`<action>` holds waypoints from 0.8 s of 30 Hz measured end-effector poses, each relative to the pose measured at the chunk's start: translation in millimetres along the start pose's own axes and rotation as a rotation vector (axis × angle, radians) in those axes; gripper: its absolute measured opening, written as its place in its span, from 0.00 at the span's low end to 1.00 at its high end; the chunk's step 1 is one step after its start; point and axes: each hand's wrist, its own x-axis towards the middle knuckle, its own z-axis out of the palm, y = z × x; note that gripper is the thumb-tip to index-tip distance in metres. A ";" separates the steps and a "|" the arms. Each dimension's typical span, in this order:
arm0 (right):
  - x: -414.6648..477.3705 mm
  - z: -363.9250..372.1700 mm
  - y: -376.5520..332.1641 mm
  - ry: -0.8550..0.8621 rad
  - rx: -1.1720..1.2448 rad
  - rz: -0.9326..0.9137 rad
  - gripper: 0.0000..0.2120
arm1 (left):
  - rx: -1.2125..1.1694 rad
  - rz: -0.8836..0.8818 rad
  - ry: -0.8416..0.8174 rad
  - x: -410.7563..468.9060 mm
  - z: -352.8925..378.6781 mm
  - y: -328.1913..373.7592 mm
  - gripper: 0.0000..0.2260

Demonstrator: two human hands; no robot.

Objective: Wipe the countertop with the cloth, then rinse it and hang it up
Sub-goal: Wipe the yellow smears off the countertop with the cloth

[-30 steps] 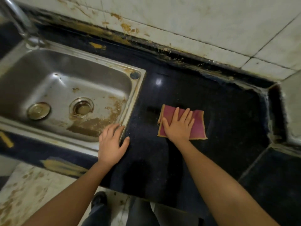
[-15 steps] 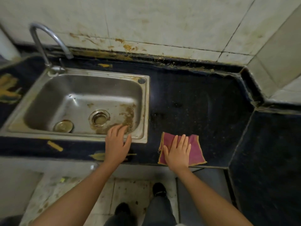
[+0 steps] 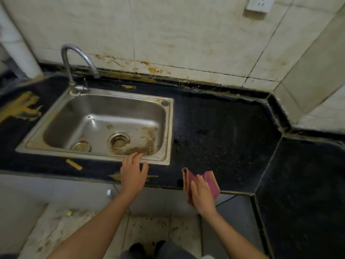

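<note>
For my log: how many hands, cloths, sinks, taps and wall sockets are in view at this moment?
Hands: 2, left hand and right hand
Cloth: 1
Sink: 1
Tap: 1
Wall socket: 1
Total: 6

Bare countertop point(image 3: 220, 128) lies open right of the sink point(image 3: 169, 128); faucet point(image 3: 74, 58) overhangs the basin's back.

This is a worn home kitchen: a stainless steel sink point(image 3: 169, 128) with a rust-stained basin and round drain point(image 3: 118, 140) is sunk into the left part of a dark speckled worktop point(image 3: 224, 137), and a curved metal tap point(image 3: 74, 53) rises at the sink's back left corner. Grimy pale tiles point(image 3: 186, 34) cover the wall along the worktop's back edge, with a white socket point(image 3: 258, 4) high up. A stained tiled floor point(image 3: 149, 227) lies below the front edge.
</note>
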 end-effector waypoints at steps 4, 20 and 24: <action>10.0 -62.6 8.8 0.242 0.442 0.199 0.25 | -0.025 -0.002 0.052 -10.0 2.3 -0.8 0.16; 81.1 -51.2 94.3 0.123 -0.455 0.381 0.30 | 0.039 -0.182 0.145 -49.6 -1.9 -44.0 0.15; 73.3 -23.7 72.6 0.091 -0.501 0.251 0.30 | 0.048 -0.248 0.165 -49.3 1.4 -56.6 0.14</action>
